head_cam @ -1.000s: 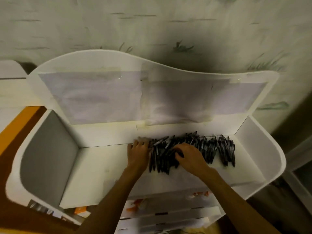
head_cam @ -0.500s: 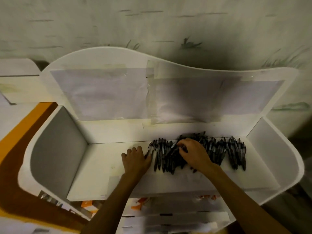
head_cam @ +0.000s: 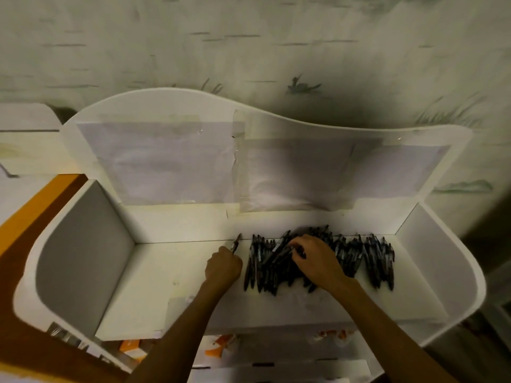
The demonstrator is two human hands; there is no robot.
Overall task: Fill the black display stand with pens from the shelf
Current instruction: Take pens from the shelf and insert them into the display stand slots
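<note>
A heap of several black pens (head_cam: 356, 255) lies along the back of the white shelf (head_cam: 154, 288), right of centre. My left hand (head_cam: 223, 268) is curled into a fist just left of the heap and holds one black pen (head_cam: 236, 242), whose tip sticks up toward the back wall. My right hand (head_cam: 318, 258) rests on top of the heap with its fingertips curled onto a pen at the upper left of the pile. No black display stand is in view.
The white shelf has high side walls (head_cam: 83, 261) and a wavy back panel (head_cam: 249, 161) with taped paper sheets. Lower shelves (head_cam: 276, 346) below hold small orange and white items. An orange and brown surface (head_cam: 25, 217) lies at the left.
My left hand, flat on the shelf before, has closed into a fist around one pen lifted from the heap's left edge. My right hand stays on the pile, fingers shifted slightly.
</note>
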